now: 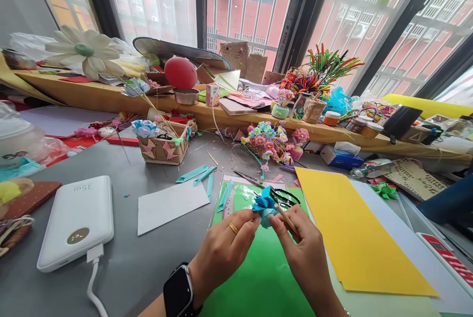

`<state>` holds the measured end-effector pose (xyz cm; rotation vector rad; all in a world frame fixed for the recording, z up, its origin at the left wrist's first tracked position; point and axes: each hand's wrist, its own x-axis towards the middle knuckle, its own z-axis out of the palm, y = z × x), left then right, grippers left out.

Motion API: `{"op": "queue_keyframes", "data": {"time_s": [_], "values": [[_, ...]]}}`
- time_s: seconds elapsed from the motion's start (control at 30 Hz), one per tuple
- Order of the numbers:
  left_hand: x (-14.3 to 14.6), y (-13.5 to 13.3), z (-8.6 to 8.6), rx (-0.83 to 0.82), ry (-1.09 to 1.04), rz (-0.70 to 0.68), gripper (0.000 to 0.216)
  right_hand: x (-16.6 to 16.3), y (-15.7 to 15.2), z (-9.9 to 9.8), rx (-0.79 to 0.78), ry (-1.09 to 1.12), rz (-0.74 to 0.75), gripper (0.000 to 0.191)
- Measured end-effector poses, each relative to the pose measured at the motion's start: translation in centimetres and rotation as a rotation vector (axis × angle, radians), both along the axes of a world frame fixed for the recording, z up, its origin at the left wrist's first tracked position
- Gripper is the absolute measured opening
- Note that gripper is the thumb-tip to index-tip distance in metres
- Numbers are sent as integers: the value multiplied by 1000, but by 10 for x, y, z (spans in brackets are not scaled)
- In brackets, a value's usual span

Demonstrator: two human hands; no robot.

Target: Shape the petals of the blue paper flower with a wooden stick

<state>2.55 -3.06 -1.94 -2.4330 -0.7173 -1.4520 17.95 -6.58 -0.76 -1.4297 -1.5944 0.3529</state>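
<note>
My left hand [226,248], with a gold ring and a black smartwatch on the wrist, pinches a small blue paper flower [264,204] from the left. My right hand [303,250] grips the same flower from the right, and a thin wooden stick [286,219] lies between its fingers. Both hands hover over a green paper sheet [258,277]. Black-handled scissors [283,194] lie on the sheet just beyond the flower.
A yellow sheet [354,238] lies to the right, a white paper [170,206] and a white power bank [76,221] with cable to the left. Teal paper strips [199,174], a cardboard basket [162,148] and a small flower bouquet [269,140] sit farther back. The wooden shelf [111,97] is crowded with craft items.
</note>
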Motion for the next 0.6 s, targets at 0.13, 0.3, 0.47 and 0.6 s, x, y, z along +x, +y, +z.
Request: {"op": "queue_keyframes", "data": {"time_s": [0.13, 0.3, 0.47, 0.6], "values": [[0, 0, 2, 27, -11, 2, 15, 1, 0, -1, 19, -14, -22, 22], [0, 0, 1, 45, -22, 25, 12, 1, 2, -1, 30, -29, -52, 23], [0, 1, 1, 13, -38, 20, 13, 2, 3, 0, 45, -45, -43, 23], [-1, 1, 3, -5, -45, -7, 13, 5, 3, 2, 53, -49, -9, 23]]}}
